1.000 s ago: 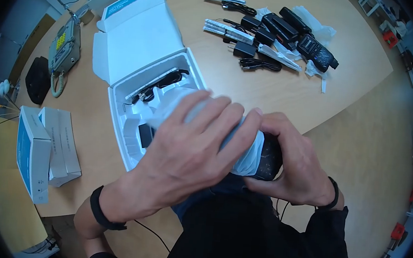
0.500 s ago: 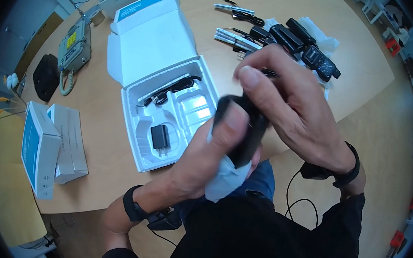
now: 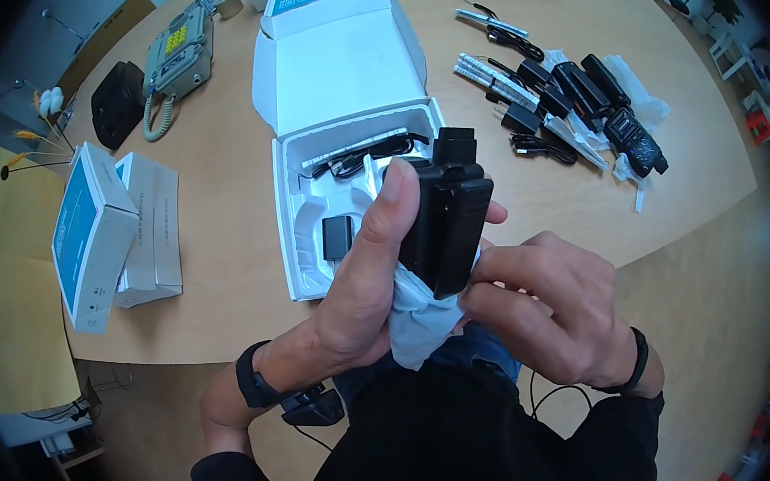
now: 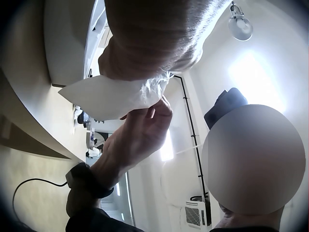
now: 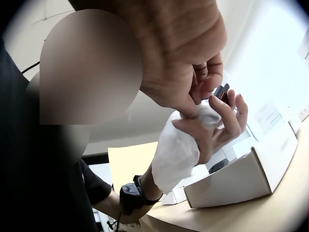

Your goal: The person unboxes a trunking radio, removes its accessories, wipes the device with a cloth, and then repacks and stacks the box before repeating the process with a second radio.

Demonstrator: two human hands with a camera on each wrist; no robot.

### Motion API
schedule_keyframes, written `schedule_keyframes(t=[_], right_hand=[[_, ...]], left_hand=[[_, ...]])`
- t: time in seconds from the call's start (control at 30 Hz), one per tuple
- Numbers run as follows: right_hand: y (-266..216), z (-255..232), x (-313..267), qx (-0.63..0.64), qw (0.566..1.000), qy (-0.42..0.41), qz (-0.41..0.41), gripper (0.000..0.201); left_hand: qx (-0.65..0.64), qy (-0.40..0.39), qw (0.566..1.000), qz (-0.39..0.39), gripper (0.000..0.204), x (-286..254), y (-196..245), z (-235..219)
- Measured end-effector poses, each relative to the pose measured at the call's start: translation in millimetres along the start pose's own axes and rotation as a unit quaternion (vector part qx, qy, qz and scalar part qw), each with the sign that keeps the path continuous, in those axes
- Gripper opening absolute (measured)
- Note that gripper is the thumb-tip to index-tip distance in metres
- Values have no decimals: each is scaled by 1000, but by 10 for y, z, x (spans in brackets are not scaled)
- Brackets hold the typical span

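Observation:
In the head view the left hand [image 3: 358, 284] grips a black device [image 3: 446, 218] with a clip, its thumb along one side. White wrapping [image 3: 424, 322] covers the device's lower end and hangs below it. The right hand [image 3: 548, 310], fingers curled, pinches the wrapping's edge beside the device. The left wrist view shows the wrapping [image 4: 111, 96] between both hands, with the right hand [image 4: 140, 130] at its edge. Seen from the right wrist, the wrapping [image 5: 176, 154] hangs from the left hand [image 5: 217, 125].
Behind the hands lies an open white box [image 3: 286, 223] holding a black adapter [image 3: 337, 238] and cables. Black devices [image 3: 636, 139], adapters and papers lie at the right. A telephone [image 3: 179, 53], a black pouch [image 3: 117, 105] and closed boxes [image 3: 152, 234] stand at the left.
The device has turned upright in the left hand, its clip now showing. My right hand has moved from the device's top down to the wrapping. The box appears farther right in the head view.

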State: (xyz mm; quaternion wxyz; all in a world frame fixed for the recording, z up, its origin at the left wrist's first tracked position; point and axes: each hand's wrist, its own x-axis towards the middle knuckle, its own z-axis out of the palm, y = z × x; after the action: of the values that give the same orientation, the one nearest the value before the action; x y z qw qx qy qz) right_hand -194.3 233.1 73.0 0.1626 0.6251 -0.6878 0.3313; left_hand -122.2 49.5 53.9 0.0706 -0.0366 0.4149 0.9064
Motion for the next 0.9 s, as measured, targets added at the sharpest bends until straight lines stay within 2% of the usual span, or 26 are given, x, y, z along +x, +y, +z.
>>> schedule_keyframes(t=[0.07,0.13,0.17,0.23,0.3,0.37,0.43,0.5,0.6,0.7,0.77,0.9], right_hand=[[-9,32,-57,-22,999,21,-23,31],[-18,88,-102,-42,997,41,-47,32],[-30,115,-125,-13,997,61,-44,30],[-50,122,-138,16,996,81,-37,28],[-49,84,-100,123,990,60,25,27],[-16,49,-76,122,989,69,54,26],[16,33,-59,119,986,78,86,25],[43,26,-24,83,995,47,29,28],[13,-15,-9,42,999,23,14,21],[14,71,-72,-11,1000,7,-3,25],[-6,112,-88,-29,999,29,-28,24],[-67,143,-139,-33,992,67,-103,25]], left_hand=[[39,-2,999,1,87,-11,42,72],[16,60,998,19,83,-27,73,182],[15,62,998,21,83,-28,75,159],[9,-2,999,37,81,-25,72,86],[11,-7,999,33,81,-27,80,61],[15,-11,999,29,80,-33,89,82],[48,20,998,43,80,-46,96,152],[63,14,997,40,80,-61,96,137],[112,26,993,34,84,-74,83,124],[144,55,988,29,90,-67,57,131],[141,73,987,29,91,-79,67,140],[154,36,987,24,93,-92,89,121]])
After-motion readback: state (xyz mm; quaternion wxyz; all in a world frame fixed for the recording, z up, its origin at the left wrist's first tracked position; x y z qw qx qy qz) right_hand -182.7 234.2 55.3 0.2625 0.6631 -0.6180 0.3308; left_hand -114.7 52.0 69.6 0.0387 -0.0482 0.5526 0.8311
